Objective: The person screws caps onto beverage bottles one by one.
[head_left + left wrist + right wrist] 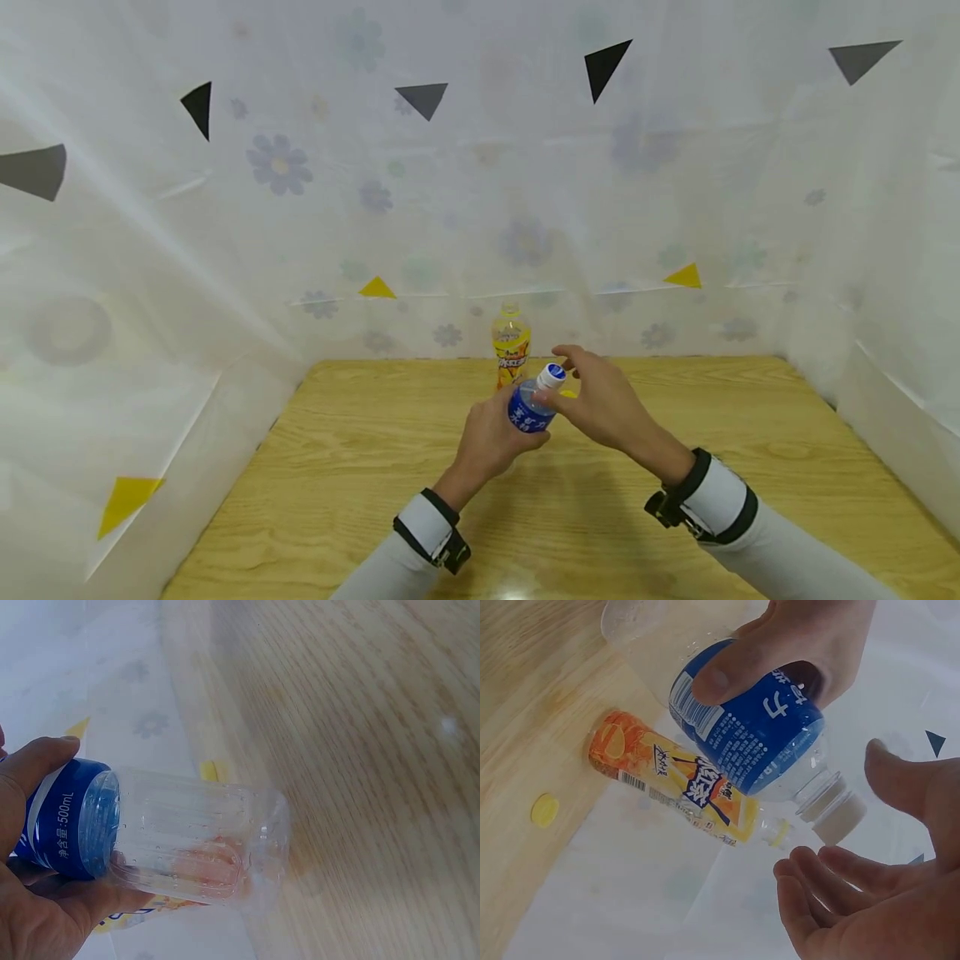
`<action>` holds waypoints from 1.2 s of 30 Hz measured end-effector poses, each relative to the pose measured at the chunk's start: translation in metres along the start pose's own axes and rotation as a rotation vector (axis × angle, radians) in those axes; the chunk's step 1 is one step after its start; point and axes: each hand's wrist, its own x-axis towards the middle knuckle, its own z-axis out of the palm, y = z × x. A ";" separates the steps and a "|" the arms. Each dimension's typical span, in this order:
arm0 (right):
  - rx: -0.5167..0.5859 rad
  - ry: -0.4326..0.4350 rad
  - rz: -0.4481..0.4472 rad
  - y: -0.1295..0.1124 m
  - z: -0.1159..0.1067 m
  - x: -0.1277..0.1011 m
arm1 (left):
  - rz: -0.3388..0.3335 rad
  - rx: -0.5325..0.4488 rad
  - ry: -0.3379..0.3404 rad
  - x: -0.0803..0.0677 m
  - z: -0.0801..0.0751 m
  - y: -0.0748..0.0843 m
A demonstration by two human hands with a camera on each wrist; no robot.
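The left hand (491, 442) grips the blue bottle (531, 406); the right hand (603, 406), fingers loosely open, nears its cap (553, 376); pinching and twisting it looks next.

The held bottle (534, 403) hangs above the table (360, 467), before a standing bottle (511, 343) and a loose cap (544, 810).

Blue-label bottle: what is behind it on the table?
Behind the blue-label bottle, an orange-label bottle stands uncapped near the table's far edge, with a yellow cap lying beside it. In the head view the hands and held bottle cover its base.
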 end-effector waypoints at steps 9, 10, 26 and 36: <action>0.007 0.019 -0.103 -0.003 -0.002 -0.002 | -0.010 0.000 0.000 0.000 0.002 0.002; 0.009 0.021 -0.103 -0.003 -0.002 -0.002 | -0.011 0.000 -0.002 0.000 0.002 0.001; 0.014 0.078 -0.113 -0.003 -0.001 -0.002 | 0.016 0.008 0.010 0.001 0.001 0.002; 0.007 0.095 -0.104 -0.001 0.000 -0.002 | 0.001 0.007 0.014 -0.001 0.000 0.003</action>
